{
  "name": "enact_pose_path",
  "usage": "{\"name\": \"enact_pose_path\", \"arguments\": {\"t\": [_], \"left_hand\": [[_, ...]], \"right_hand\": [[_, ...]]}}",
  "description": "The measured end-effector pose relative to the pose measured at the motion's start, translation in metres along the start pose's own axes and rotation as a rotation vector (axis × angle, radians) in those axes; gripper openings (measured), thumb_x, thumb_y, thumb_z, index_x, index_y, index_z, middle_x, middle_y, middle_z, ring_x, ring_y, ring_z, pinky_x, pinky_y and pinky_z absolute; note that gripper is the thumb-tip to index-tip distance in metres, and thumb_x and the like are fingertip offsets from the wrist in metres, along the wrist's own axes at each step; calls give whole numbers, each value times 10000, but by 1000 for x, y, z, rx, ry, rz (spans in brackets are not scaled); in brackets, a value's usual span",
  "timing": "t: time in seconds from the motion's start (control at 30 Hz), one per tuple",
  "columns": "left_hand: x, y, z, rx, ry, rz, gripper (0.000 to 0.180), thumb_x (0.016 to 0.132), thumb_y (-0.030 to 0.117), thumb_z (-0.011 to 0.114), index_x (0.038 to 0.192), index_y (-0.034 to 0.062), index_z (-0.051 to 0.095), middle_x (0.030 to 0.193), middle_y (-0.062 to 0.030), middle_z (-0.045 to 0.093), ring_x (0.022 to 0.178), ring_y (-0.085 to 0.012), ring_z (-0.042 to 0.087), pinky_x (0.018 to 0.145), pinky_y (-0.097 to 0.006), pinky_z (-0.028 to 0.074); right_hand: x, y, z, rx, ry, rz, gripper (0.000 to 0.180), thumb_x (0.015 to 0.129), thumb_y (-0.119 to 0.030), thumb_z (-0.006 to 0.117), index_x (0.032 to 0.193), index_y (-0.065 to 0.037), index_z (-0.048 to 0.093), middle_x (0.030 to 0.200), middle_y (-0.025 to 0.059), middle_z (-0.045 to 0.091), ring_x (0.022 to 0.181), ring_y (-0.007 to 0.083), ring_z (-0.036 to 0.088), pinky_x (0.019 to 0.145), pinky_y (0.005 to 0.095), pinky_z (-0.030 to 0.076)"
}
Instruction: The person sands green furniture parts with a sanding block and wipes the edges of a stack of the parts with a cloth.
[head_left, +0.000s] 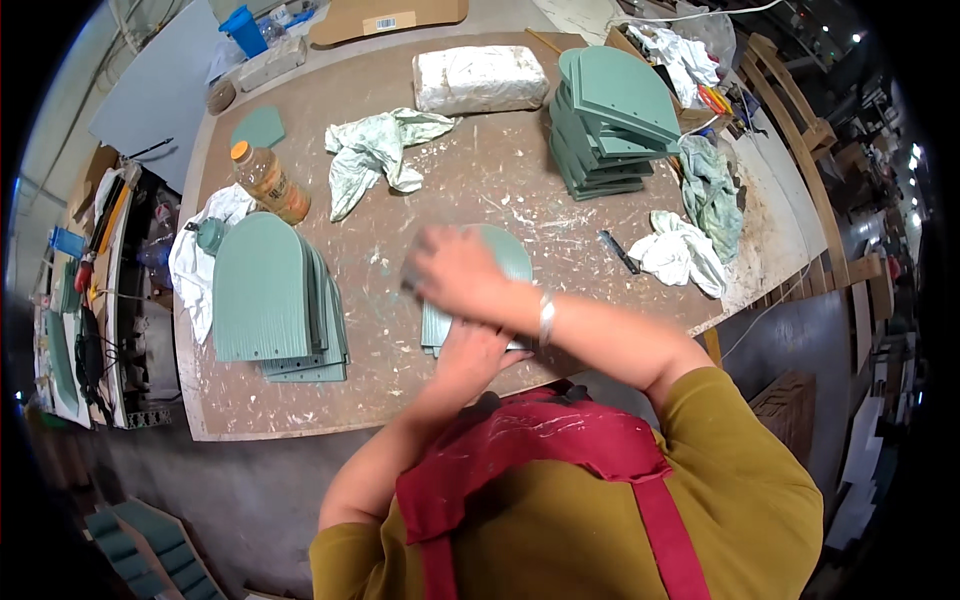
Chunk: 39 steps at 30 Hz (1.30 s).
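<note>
Dusty and scratched, the brown desk [470,190] filled the workshop corner, its top smeared with pale residue. On its far side stood a tall stack of green arched panels [608,120], and a second, fanned pile of the same panels [270,300] lay at the person's left. Between them, near the front edge, lay the arched green panel [500,255] being worked, on top of a few more. It looked thin, stiff and light, probably brittle at the rim, best gripped by its straight bottom edge or flat on its face. The right hand [455,272] pressed flat on the panel, blurred, fingers spread narrowly and holding what may have been a small pad; I could not tell. The left hand [470,355] steadied the near edge, fingers curled against it. Crumpled rags [375,150], a wrapped white block [480,80] and an amber bottle [268,182] lay about.
</note>
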<state>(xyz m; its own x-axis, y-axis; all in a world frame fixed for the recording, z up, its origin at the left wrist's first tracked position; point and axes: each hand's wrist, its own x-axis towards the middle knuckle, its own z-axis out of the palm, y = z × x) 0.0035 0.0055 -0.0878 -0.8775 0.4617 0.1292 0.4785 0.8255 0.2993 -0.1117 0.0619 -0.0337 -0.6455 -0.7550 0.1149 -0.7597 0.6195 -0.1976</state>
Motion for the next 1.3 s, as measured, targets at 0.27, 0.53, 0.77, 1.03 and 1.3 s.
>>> {"name": "enact_pose_path", "arguments": {"t": [0.27,0.53,0.77,1.03,1.3], "left_hand": [[11,4,-9,29,86,73,733,827,580,630,1420,171,493,1478,-66,454,1401,-258,366,1130,-517,277],[11,2,-4,54,-1,84,822,883,624,555,1523,155,342,1573,-130,314,1457,-328,271,1191,-524,175],[9,3,-7,45,62,48,788,866,587,585,1497,156,394,1552,-78,362,1449,-274,291,1148,-528,238],[10,6,7,-18,57,-25,797,870,599,584,1510,178,364,1549,-97,357,1435,-309,309,1189,-522,161],[13,6,-13,65,76,22,727,842,551,626,1453,196,453,1566,-24,357,1423,-282,342,1120,-552,287]], "right_hand": [[18,48,-26,105,-32,110,349,857,-376,657,1118,-147,691,1250,151,566,1104,364,577,910,493,468],[19,42,-23,58,-87,-204,391,848,-368,666,1210,-219,663,1207,109,580,1140,299,584,921,469,465],[13,19,-29,116,-135,-371,317,844,-365,673,1067,-144,717,1132,121,610,1079,322,587,929,492,451],[-7,20,-8,192,-126,-406,353,869,-357,641,1194,-222,666,1283,112,563,1128,307,603,909,461,476],[18,100,-40,125,-138,335,389,895,-404,611,1155,-130,702,1175,174,618,1125,356,593,960,462,463]]}}
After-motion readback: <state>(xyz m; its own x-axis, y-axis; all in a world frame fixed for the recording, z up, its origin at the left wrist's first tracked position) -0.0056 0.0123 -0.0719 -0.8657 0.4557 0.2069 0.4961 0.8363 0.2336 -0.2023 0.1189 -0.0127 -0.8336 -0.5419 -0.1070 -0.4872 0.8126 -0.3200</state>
